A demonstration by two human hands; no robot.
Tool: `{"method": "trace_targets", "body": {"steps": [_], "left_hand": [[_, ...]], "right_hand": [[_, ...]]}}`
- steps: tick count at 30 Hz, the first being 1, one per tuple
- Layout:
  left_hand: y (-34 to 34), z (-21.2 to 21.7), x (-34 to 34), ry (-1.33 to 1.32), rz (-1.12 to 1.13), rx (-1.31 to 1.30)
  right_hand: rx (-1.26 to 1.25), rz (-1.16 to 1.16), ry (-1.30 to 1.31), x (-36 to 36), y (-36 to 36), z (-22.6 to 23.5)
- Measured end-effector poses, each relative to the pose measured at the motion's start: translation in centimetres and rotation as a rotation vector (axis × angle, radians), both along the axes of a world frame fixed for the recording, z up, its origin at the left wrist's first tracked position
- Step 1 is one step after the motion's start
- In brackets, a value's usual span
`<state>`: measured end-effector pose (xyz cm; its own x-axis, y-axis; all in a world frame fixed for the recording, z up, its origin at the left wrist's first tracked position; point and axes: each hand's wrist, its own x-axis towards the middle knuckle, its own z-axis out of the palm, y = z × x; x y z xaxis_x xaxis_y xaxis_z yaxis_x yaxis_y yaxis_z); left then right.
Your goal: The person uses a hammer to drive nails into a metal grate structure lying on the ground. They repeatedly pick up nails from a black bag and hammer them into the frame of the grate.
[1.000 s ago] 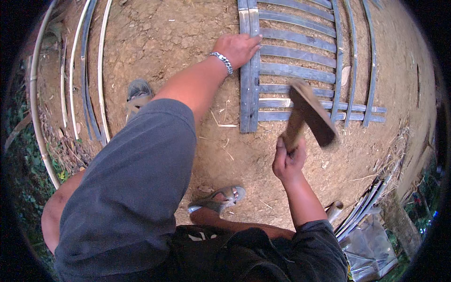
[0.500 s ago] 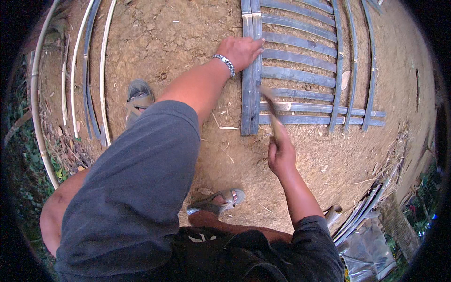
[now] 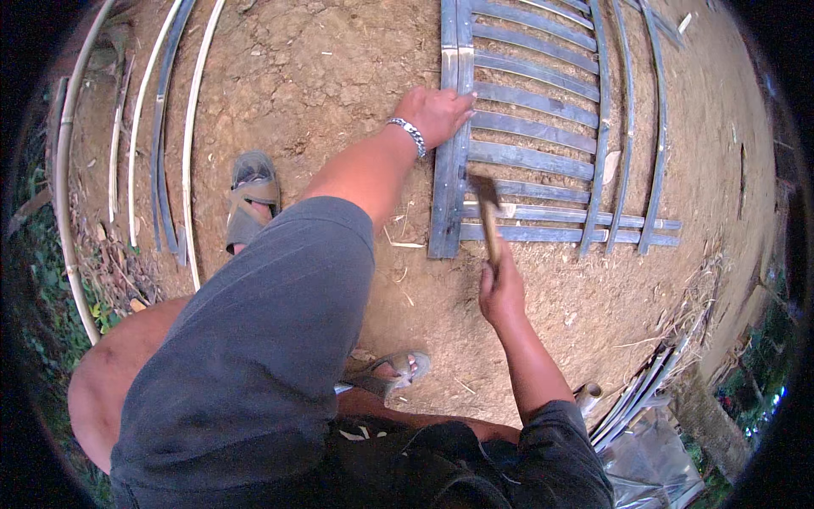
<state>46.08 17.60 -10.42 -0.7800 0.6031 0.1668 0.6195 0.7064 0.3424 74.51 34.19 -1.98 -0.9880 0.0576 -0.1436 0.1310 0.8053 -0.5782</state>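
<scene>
A lattice frame of dark grey bamboo strips (image 3: 543,154) lies on the ground ahead of me. Along its left side runs a pair of dark upright strips (image 3: 446,195), laid edge to edge. My left hand (image 3: 434,117), with a chain bracelet at the wrist, grips this pair, fingers curled over the strips. My right hand (image 3: 504,290) is closed round the wooden handle of a hammer (image 3: 490,222). The hammer's dark head is just right of the pair, above the lower crosspieces; whether it touches them I cannot tell.
Long pale and dark bamboo strips (image 3: 193,127) lie at the left, beside a thicker pole (image 3: 66,170). My sandalled feet (image 3: 252,199) stand on cracked bare soil. At the lower right are a bundle of strips (image 3: 636,394), a hollow tube (image 3: 588,394) and clear plastic sheeting (image 3: 653,462).
The hammer, blurred by motion earlier, now shows sharply and has swung a little, its handle more upright. My left hand keeps its hold on the strips. The whole view has shifted slightly.
</scene>
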Motion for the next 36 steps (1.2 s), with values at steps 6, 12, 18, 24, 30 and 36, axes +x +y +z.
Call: {"method": "trace_targets", "body": {"steps": [6,12,18,24,30,36], "left_hand": [[-0.5,1.0,0.8,-0.04,0.004,0.0],[0.0,0.9,0.9,-0.065,-0.005,-0.044],[-0.1,1.8,-0.2,-0.162,0.04,-0.036],[-1.6,5.3,8.9,-0.453,0.002,-0.026],[0.5,5.6,21.4,-0.512,-0.31,-0.159],[4.4,5.1,23.2,-0.476,-0.192,-0.335]], "right_hand": [[-0.38,-0.091,0.278,-0.5,-1.1,2.2],[-0.115,-0.171,-0.449,1.3,0.3,2.2],[-0.032,-0.227,-0.292,9.4,6.2,2.2],[-0.051,-0.553,-0.475,20.4,6.6,4.3],[-0.312,-0.946,-0.435,26.8,2.7,1.1],[-0.457,-1.086,-0.413,28.3,1.1,2.0]]}}
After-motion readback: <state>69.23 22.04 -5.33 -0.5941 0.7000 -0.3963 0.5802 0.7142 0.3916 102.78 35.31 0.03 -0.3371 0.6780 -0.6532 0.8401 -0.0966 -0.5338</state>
